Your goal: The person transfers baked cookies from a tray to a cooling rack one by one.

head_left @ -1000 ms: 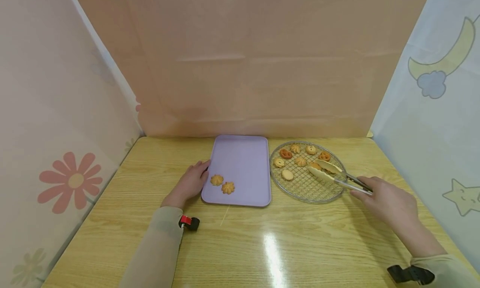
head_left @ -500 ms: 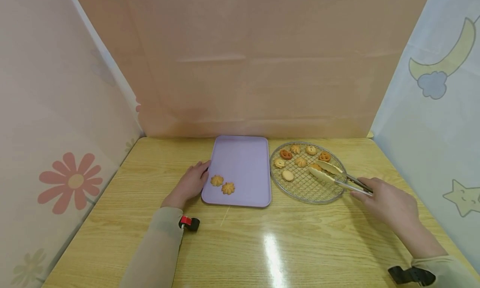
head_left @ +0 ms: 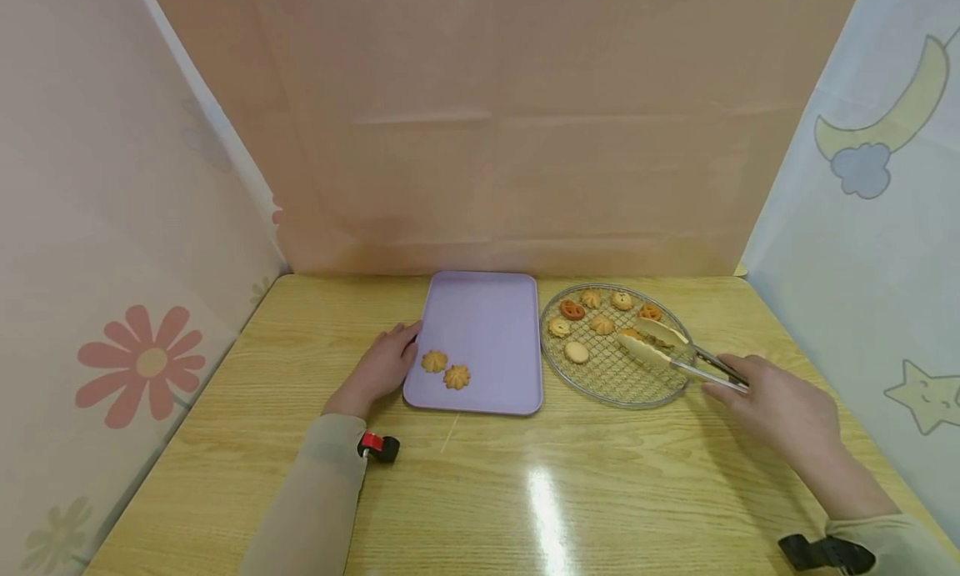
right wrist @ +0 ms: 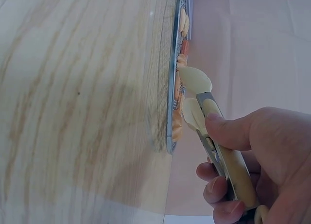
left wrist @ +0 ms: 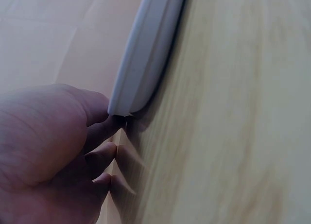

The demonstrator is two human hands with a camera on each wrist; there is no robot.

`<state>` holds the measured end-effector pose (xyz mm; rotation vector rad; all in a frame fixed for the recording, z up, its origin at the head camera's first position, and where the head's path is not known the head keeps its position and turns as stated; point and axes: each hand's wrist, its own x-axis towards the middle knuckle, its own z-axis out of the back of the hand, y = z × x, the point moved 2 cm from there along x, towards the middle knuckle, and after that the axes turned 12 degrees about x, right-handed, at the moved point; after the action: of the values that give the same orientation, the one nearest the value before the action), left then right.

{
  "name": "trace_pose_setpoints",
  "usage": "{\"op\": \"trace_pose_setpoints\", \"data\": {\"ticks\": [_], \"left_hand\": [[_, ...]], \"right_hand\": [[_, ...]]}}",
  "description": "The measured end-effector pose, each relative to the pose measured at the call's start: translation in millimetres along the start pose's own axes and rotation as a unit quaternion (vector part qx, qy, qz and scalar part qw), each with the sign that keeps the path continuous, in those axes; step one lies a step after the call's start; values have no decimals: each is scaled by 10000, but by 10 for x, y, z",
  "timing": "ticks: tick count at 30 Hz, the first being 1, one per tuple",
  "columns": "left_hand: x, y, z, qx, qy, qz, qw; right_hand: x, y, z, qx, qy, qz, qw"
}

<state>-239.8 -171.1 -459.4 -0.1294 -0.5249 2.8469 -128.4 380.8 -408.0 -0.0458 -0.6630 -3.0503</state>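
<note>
My right hand (head_left: 780, 397) grips a pair of tongs (head_left: 720, 372) with cream-coloured heads. Their spread heads hover over the right part of a round wire rack (head_left: 600, 384). Partly hidden between the heads lies an orange-brown cookie; whether they touch it I cannot tell. Several cookies share the rack, among them a pretzel-shaped cookie (head_left: 572, 309), a smooth round cookie (head_left: 577, 353) and a swirl cookie (head_left: 602, 323). At the left edge of a purple tray (head_left: 487, 326), my left hand (head_left: 382, 363) pinches the rim (left wrist: 124, 93) between thumb and fingers. Two flower-shaped cookies (head_left: 456, 377) sit in its near-left corner.
The tray and rack stand side by side, close together, on a wooden table (head_left: 480, 493). A brown paper-like backdrop (head_left: 487, 142) rises behind the table's far edge. Patterned sheets (head_left: 112, 184) flank it left and right.
The tongs have shifted very slightly to the right, and their heads have turned a little over the rack. My left hand, the tray and its cookies stay where they were.
</note>
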Motion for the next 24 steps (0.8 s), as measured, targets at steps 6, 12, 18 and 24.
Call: {"op": "trace_pose_setpoints", "data": {"ticks": [6, 12, 18, 24], "left_hand": [[-12, -26, 19, 150, 94, 94, 9998], [-21, -18, 14, 173, 71, 36, 9998], [-9, -2, -8, 161, -9, -19, 9999], [-14, -16, 1, 115, -45, -56, 9999]], "right_hand": [[7, 37, 14, 0, -246, 69, 9997], [41, 122, -21, 42, -370, 223, 9991], [73, 228, -54, 76, -402, 296, 9987], [113, 371, -85, 171, -421, 400, 9982]]}}
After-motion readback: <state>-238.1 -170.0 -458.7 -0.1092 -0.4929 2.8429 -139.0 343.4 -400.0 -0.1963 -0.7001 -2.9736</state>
